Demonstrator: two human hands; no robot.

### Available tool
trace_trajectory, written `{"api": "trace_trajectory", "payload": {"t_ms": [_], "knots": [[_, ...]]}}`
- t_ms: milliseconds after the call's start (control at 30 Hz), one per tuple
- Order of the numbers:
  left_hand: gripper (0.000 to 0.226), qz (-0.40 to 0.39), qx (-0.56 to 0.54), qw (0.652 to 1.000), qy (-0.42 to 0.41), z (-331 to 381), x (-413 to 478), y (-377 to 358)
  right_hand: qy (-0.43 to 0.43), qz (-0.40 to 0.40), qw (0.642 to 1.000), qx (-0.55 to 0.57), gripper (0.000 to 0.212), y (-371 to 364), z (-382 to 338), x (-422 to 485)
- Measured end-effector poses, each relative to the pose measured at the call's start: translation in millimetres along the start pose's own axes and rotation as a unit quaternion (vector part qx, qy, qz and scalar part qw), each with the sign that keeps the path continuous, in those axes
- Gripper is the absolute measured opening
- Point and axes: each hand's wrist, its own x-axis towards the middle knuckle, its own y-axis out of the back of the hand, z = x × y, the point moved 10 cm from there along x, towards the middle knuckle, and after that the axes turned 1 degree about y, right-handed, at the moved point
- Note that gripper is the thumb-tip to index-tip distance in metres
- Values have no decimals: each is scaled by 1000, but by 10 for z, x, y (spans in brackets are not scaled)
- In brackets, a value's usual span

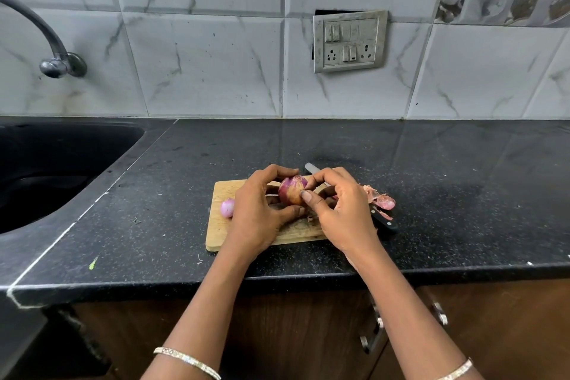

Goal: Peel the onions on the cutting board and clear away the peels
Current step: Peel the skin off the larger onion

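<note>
purple papery-skinned onion (292, 193), partly peeled

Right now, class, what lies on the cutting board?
A small pink onion lies on the cutting board, at its left end. The left hand and right hand hold a larger onion above it, hiding its middle.

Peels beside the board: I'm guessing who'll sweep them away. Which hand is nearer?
Right. The right hand is just left of the peels; the left hand is farther left, across the onion both hold.
</note>
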Motion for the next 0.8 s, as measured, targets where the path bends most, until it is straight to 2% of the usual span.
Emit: {"api": "trace_trajectory", "payload": {"t_ms": [200,300,467,800], "knots": [[58,13,63,998,-25,38,8,-18,-2,-24,1000,-5,12,-70,34,-1],[59,7,62,998,-29,41,5,-41,1,3,1000,10,11,-4,36,1],[56,16,66,997,-32,55,2,-22,4,0,999,41,26,14,-38,-15],[62,-19,38,999,-13,-13,10,-40,-29,17,998,46,14,50,59,-2]]}}
